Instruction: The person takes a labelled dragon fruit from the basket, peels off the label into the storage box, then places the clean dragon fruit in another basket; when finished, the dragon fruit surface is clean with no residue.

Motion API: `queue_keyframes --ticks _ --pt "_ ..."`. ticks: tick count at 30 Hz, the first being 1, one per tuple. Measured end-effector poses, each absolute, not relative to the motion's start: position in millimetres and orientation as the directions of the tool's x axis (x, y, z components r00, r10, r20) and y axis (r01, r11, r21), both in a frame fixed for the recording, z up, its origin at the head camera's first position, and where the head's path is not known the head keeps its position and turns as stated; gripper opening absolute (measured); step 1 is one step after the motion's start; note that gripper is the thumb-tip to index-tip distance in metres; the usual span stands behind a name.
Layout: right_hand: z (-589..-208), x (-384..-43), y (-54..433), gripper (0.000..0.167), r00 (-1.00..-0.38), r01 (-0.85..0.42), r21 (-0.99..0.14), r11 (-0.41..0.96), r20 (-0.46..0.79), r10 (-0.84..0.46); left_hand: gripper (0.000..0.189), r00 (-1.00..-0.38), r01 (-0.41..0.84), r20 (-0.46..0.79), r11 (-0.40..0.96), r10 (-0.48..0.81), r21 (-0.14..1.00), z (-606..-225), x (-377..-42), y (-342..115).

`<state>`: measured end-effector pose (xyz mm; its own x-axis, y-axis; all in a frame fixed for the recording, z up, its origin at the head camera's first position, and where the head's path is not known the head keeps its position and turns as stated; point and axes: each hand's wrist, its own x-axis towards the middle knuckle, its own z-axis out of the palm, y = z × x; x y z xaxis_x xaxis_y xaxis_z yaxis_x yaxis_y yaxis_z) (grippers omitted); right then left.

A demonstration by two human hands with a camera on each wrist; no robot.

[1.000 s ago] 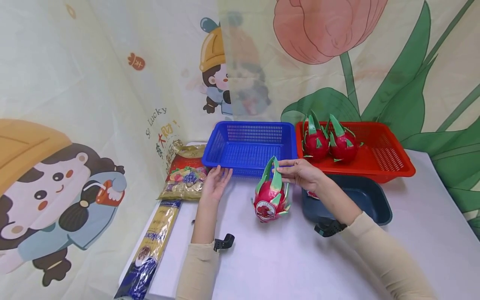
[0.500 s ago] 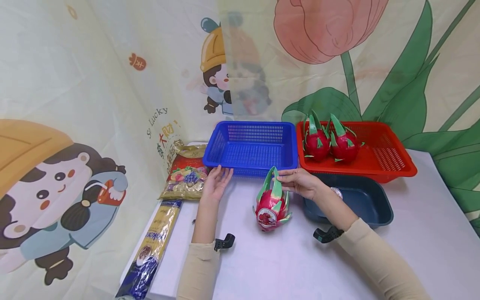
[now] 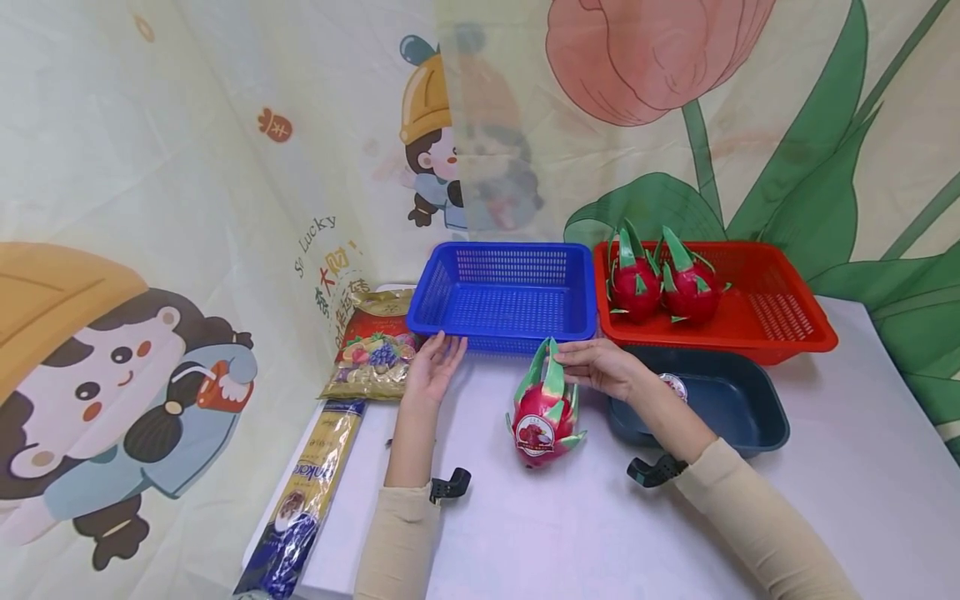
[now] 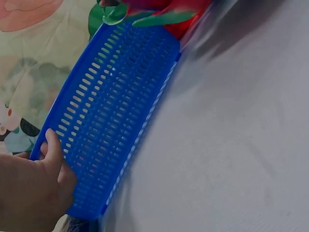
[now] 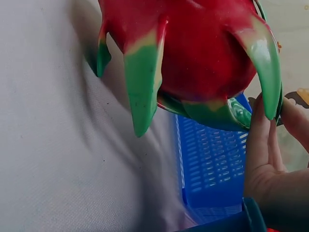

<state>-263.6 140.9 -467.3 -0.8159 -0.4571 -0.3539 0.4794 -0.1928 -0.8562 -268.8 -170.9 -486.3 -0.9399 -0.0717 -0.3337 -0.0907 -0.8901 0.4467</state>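
My right hand (image 3: 600, 367) pinches the long green leaf tips of a red dragon fruit (image 3: 542, 417) with a round label. The fruit stands over the white table in front of the blue basket (image 3: 517, 340). In the right wrist view, thumb and fingers (image 5: 260, 135) meet at one green leaf of the dragon fruit (image 5: 203, 53). My left hand (image 3: 435, 367) grips the blue basket's near left rim. The left wrist view shows the left thumb (image 4: 54, 150) against the basket's perforated outer wall (image 4: 111, 111), its other fingers partly hidden behind the rim.
A red basket (image 3: 780, 300) with two dragon fruits (image 3: 636, 287) adjoins the blue one. Before it sits a dark blue tub (image 3: 731, 400), with a round label (image 3: 673, 385) visible inside. A fruit-printed bag (image 3: 375, 354) and a long blue-and-gold packet (image 3: 307, 492) lie at left.
My right hand has brought the dragon fruit down and slightly nearer to me, mostly in the first half second. The left hand stays at the blue basket's rim.
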Motion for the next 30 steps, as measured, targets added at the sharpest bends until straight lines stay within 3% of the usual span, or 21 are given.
queue_keyframes --ticks 6,12,18,23,30 --pt "-464.0 -260.2 137.4 0.016 -0.831 0.455 -0.880 -0.137 -0.364 -0.421 0.011 -0.954 -0.179 -0.299 -0.799 -0.002 0.574 -490.9 -258.8 -158.1" --pt "-460.6 -262.1 135.9 0.036 -0.830 0.431 -0.899 -0.073 -0.364 -0.422 0.019 -0.952 -0.295 -0.195 -0.533 0.238 0.793 -496.3 -249.1 -144.8" --pt "-464.3 -268.3 136.9 0.020 -0.801 0.441 -0.895 -0.071 -0.356 -0.482 0.042 -0.865 -0.220 -0.081 -0.231 0.495 0.948 -499.7 -244.4 -140.5" --pt "-468.1 -269.6 136.1 0.021 -0.804 0.432 -0.897 -0.088 -0.340 -0.487 0.048 -0.822 -0.227 -0.071 -0.211 0.565 0.951 -501.6 -242.8 -137.6" --pt "-467.4 -256.7 133.0 0.044 -0.907 0.238 -0.969 0.068 -0.246 -0.342 0.050 -0.846 -0.254 -0.100 -0.230 0.524 0.940 -501.1 -241.3 -133.5"
